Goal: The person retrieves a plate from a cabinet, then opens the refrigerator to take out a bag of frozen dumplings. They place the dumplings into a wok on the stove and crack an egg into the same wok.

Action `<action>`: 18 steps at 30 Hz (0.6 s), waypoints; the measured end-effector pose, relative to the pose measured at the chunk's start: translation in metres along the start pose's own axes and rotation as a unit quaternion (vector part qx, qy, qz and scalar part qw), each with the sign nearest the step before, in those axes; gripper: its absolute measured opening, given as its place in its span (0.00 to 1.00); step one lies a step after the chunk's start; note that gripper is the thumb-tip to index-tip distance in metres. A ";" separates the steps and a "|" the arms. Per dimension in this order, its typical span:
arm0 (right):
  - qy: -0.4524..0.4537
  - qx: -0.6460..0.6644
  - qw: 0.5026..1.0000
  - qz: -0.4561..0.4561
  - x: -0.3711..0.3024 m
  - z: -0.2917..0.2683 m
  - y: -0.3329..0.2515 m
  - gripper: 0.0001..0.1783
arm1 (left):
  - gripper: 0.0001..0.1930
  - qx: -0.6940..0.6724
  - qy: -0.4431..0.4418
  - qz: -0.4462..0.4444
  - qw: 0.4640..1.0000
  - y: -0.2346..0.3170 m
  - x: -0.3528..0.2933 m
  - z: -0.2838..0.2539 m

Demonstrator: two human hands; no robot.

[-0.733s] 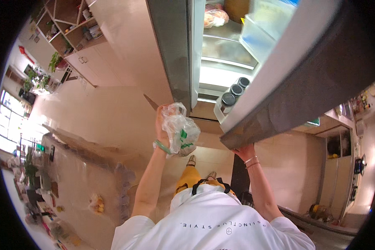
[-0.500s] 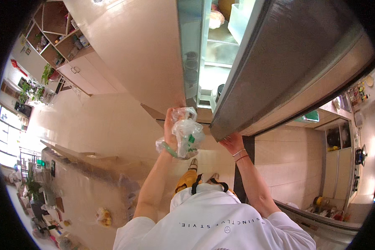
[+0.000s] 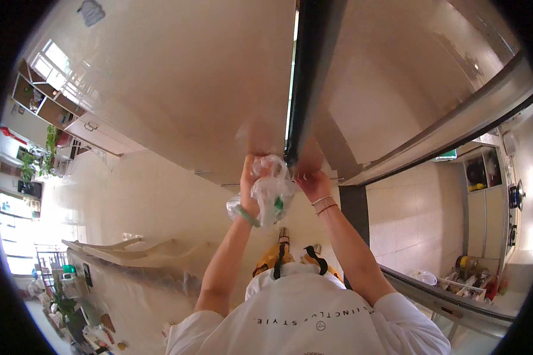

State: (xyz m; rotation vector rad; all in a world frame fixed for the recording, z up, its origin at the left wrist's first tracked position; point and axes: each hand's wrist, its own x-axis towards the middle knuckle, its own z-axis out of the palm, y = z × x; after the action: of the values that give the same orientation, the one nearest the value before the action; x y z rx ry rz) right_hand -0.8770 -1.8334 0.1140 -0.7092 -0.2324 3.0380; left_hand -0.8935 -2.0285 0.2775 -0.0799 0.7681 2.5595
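A crumpled clear plastic bag (image 3: pixel 272 198) with a green mark hangs at my left hand (image 3: pixel 250 177). That hand is closed on it and lies against the left refrigerator door (image 3: pixel 207 89), whose glossy front mirrors it. My right hand (image 3: pixel 315 184) has its fingers curled at the lower inner edge of the right refrigerator door (image 3: pixel 391 89). Between the two doors only a thin bright slit shows, beside a dark door edge (image 3: pixel 308 77). The inside of the refrigerator is hidden. The bag covers part of my left fingers, and its contents cannot be made out.
Left of me stands a table (image 3: pixel 130 290) with a clear cover. A shelf cabinet (image 3: pixel 95 133) and plants (image 3: pixel 50 139) are farther off. To the right, past a dark threshold (image 3: pixel 354 219), are a kitchen counter (image 3: pixel 477 231) and a low rack of bottles (image 3: pixel 468 281).
The right refrigerator door has swung leftward, narrowing the wide lit opening to a slit. My right hand has moved left with it; my left hand still holds the bag by the left door.
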 end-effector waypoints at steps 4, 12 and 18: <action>0.060 -0.046 0.997 -0.022 0.021 -0.001 0.001 0.06 | 0.13 0.226 -0.049 0.039 0.972 0.006 -0.007 0.004; 0.045 0.010 0.998 -0.030 0.042 0.008 0.005 0.07 | 0.18 -0.023 0.036 -0.066 0.997 0.004 0.002 0.011; 0.055 0.020 0.997 -0.056 0.032 0.037 0.010 0.09 | 0.23 0.017 0.082 -0.012 0.996 -0.011 0.013 0.001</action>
State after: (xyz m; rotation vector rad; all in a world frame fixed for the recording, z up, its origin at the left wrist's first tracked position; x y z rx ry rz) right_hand -0.9217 -1.8470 0.1310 -0.8277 -0.2010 2.8781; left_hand -0.8999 -2.0148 0.2710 -0.2898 0.8662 2.5389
